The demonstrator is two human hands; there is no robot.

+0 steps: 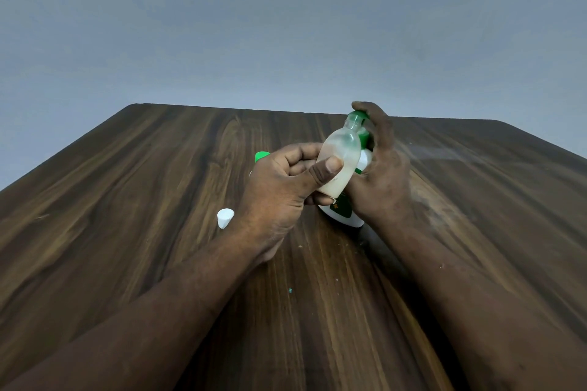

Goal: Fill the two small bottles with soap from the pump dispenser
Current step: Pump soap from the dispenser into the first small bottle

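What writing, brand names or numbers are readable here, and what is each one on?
No text can be read.
Label on the pump dispenser: a green patch with a yellowish mark, mostly covered by the left hand and right hand, too blurred to read.
Small bottle: no label shows.
White cap on the table: plain, no marking.
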